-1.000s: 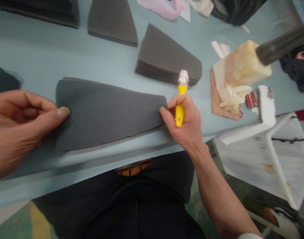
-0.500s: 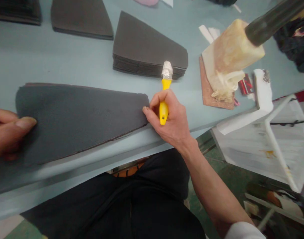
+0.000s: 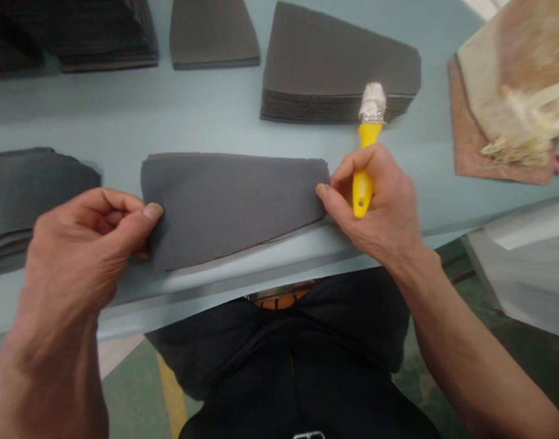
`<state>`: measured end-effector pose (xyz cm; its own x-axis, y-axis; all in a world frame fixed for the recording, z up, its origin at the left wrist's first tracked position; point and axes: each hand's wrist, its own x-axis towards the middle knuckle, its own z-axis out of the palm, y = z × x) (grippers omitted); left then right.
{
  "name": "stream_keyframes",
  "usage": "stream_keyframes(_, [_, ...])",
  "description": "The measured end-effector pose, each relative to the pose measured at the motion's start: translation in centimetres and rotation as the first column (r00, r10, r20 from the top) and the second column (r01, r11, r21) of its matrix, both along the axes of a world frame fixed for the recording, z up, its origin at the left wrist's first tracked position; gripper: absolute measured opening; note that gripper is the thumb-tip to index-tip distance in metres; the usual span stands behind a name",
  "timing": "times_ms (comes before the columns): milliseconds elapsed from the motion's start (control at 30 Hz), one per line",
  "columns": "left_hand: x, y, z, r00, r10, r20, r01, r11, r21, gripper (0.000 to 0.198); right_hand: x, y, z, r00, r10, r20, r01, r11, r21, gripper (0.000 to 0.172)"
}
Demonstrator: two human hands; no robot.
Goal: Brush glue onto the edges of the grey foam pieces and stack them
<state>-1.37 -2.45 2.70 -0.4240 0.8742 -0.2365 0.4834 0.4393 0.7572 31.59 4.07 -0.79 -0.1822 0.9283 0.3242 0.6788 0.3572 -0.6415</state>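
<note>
A dark grey tapered panel (image 3: pixel 236 207) lies near the front edge of the table, its wide end to the left. My left hand (image 3: pixel 94 228) pinches that wide end between thumb and fingers. At the narrow end, the thumb and forefinger of my right hand (image 3: pixel 380 201) grip the panel's edge. Tucked in the same right hand is a yellow-handled paintbrush (image 3: pixel 370 137), bristles up and caked with whitish stuff. Behind the brush sits a stack of similar grey panels (image 3: pixel 341 55). A reddish edge shows under the held panel along its far side.
More dark panels (image 3: pixel 32 204) lie at the left, with a smaller stack (image 3: pixel 214 33) and a taller dark stack (image 3: pixel 105 30) at the back. A stained whitish container (image 3: pixel 503 67) stands on a brown board (image 3: pixel 465 140) at the right. The table (image 3: pixel 206 110) is pale blue-grey.
The view has swung left, so everything sits further right and my whole left hand now shows. Both hands still hold the panel's ends; the brush stays in my right hand.
</note>
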Motion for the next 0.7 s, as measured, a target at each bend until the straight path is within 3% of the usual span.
stream_keyframes(67, [1.2,0.1,0.8,0.998,0.069,0.007,-0.069,0.998,0.009,0.019,0.0,0.0,-0.2,0.999,-0.023,0.037,0.023,0.999,0.023,0.02])
stream_keyframes(167, [1.7,0.2,1.2,0.997,0.066,0.049,-0.068,0.997,0.025,0.02,0.0,-0.1,-0.6,0.999,-0.028,0.045,0.024,0.995,0.093,0.02])
stream_keyframes(433, [0.6,0.1,-0.5,0.994,0.073,0.086,-0.08,0.993,0.086,0.031,-0.3,-0.4,-0.6,1.0,0.006,-0.013,-0.004,0.989,0.148,0.018])
stream_keyframes(700, [0.1,0.1,-0.2,0.987,0.07,0.146,-0.079,0.996,0.052,0.044,-0.2,-0.8,-0.4,0.999,0.044,0.003,-0.043,0.984,0.172,0.016])
